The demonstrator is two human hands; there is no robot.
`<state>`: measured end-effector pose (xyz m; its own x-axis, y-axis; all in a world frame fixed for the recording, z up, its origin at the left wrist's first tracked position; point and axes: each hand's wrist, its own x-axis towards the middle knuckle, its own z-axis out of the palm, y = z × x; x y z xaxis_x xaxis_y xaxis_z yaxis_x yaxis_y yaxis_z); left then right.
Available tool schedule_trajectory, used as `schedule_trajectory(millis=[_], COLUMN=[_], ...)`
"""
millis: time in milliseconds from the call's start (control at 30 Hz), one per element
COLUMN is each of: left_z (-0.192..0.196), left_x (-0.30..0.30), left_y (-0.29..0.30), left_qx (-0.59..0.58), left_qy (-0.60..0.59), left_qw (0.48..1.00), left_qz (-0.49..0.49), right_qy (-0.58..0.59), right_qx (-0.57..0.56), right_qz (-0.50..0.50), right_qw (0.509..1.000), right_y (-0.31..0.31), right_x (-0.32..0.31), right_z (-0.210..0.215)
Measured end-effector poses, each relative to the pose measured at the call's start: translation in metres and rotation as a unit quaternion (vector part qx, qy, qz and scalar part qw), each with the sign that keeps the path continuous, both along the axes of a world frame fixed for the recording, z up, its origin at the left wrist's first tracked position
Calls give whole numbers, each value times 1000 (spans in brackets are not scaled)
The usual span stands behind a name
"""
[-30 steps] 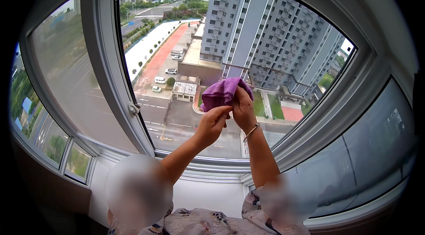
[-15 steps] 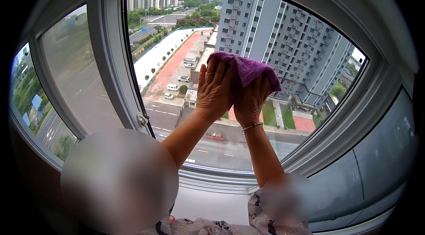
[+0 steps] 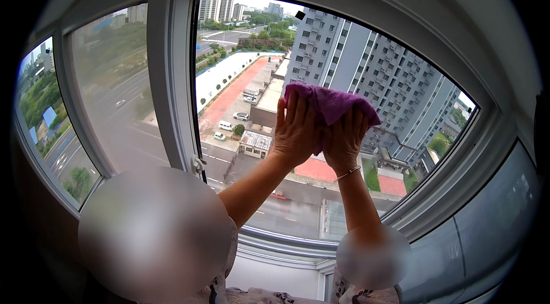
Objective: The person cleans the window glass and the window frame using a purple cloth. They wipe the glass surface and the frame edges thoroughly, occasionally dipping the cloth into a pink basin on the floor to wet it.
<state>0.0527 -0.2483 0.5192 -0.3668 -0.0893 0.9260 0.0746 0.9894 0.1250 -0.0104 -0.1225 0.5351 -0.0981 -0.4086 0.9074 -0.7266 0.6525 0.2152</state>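
A purple cloth (image 3: 335, 103) lies against the pane of a large window (image 3: 275, 189), bunched and folded at its upper edge. My left hand (image 3: 296, 132) presses on its left part, palm to the glass and fingers stretched upward. Beside it, my right hand (image 3: 344, 141) holds the right part of the cloth, its fingers extended over the fabric. The two hands nearly touch at the thumbs. A thin bracelet (image 3: 348, 173) circles my right wrist.
A grey-white frame surrounds the pane, with a small white handle (image 3: 197, 164) at lower left. Narrower panes (image 3: 114, 86) stand farther left. A white sill (image 3: 272, 274) runs below, and a glossy grey panel (image 3: 487, 235) is at lower right. Buildings and roads show far below outside.
The view has shifted, so the window sits farther right and lower. Both hands and the cloth also appear farther right and slightly lower, still pressed to the pane.
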Motion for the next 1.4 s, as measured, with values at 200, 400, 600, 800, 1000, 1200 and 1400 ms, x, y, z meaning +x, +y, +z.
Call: schedule_trajectory(millis=[200, 400, 600, 800, 1000, 1200, 1400], left_z=[114, 148, 10, -144, -43, 102, -17], left_x=[36, 93, 103, 101, 79, 34, 17], left_y=[-102, -162, -172, -143, -114, -59, -8], left_qx=[-123, -139, 21, 72, -18, -35, 24], left_qy=[81, -14, -10, -96, -37, 59, -20], left_qw=[971, 947, 983, 975, 990, 995, 999], left_qz=[186, 288, 183, 189, 132, 77, 45], right_qy=[86, 123, 23, -24, -15, 56, -23], right_qx=[-22, 0, 50, 151, 88, -10, 32], right_qz=[61, 106, 164, 137, 137, 81, 94], right_qw=[994, 987, 985, 979, 987, 995, 995], right_y=[-100, -186, -209, -169, -122, -62, -11], right_x=[41, 74, 81, 80, 61, 37, 17], right_z=[118, 143, 5, -158, -56, 90, -17])
